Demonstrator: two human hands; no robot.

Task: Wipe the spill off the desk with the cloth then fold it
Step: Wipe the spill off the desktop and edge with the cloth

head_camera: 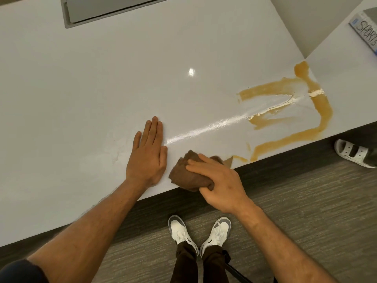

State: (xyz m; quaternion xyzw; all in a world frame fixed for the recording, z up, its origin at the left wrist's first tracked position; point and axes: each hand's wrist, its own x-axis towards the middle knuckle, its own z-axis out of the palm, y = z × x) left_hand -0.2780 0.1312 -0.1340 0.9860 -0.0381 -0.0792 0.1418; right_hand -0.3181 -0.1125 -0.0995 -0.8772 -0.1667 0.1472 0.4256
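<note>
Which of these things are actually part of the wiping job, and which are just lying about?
Part of the job:
cloth, gripped by the right hand
spill
desk
left hand, flat on the desk

Lying about:
magazine
grey tray
sandal on the floor

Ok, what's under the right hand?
The right hand grips a bunched brown cloth lying on the white desk near its front edge. Whatever is beneath the cloth is covered, so cannot be seen.
</note>
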